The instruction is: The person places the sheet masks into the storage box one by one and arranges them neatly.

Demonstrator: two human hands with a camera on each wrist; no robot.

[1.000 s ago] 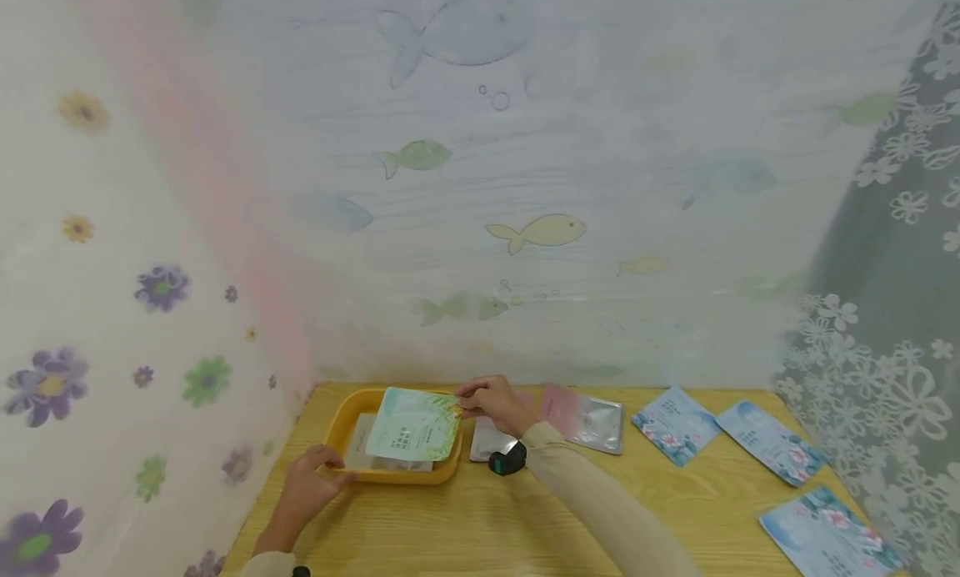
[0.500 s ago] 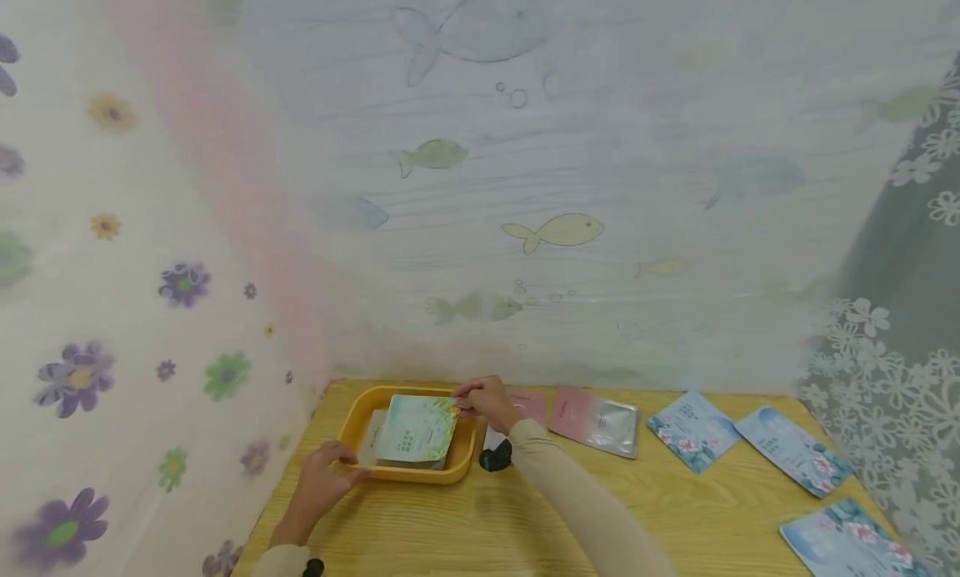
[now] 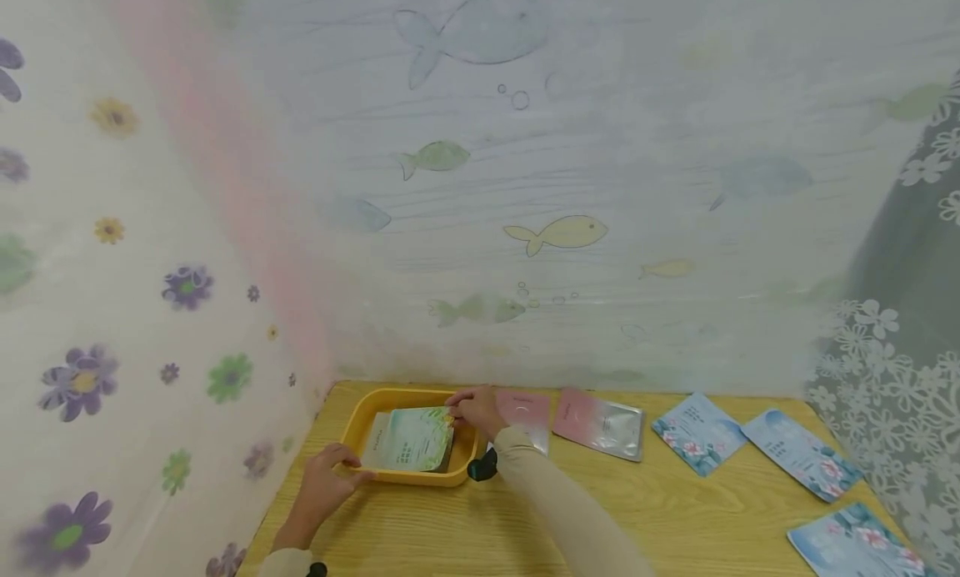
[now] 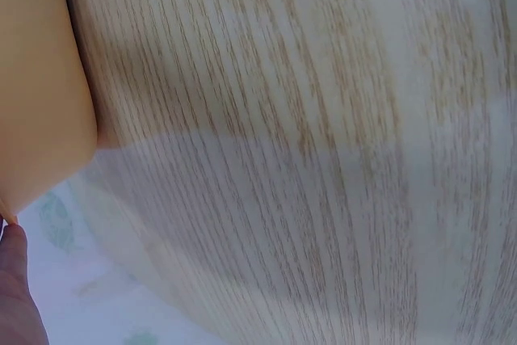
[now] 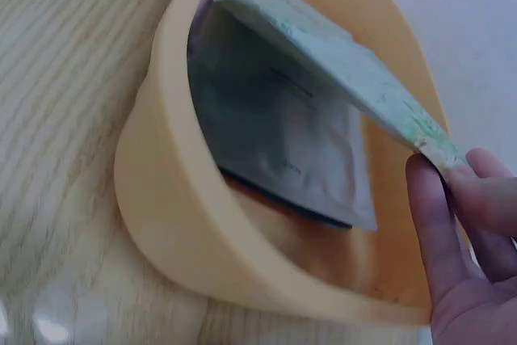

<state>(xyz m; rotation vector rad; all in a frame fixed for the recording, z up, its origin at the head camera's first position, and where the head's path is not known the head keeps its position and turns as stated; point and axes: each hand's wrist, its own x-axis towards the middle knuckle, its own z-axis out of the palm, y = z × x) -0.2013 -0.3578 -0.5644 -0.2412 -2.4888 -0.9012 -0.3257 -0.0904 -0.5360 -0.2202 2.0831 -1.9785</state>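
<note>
My right hand (image 3: 477, 412) pinches the right edge of a green-and-white sheet mask packet (image 3: 417, 438) inside the yellow plastic tray (image 3: 405, 477). In the right wrist view, thumb and fingers hold one end of that packet (image 5: 380, 90), which is tilted above a greyish packet (image 5: 283, 131) lying in the tray. A beige packet (image 3: 378, 442) shows at its left in the head view. My left hand (image 3: 324, 487) grips the tray's near-left rim. Only part of the left hand (image 4: 18, 292) shows in the left wrist view, at the tray wall (image 4: 40, 78).
Right of the tray, two pink-and-silver packets (image 3: 525, 412) (image 3: 600, 424) lie on the wooden table (image 3: 675, 519). Farther right are three blue floral packets (image 3: 699, 434) (image 3: 802, 454) (image 3: 855, 539). A fish-patterned curtain (image 3: 570, 327) hangs behind the table.
The green-and-white packet has come down into the tray with my right hand. My left hand has stayed at the tray's rim. The head view has shifted slightly.
</note>
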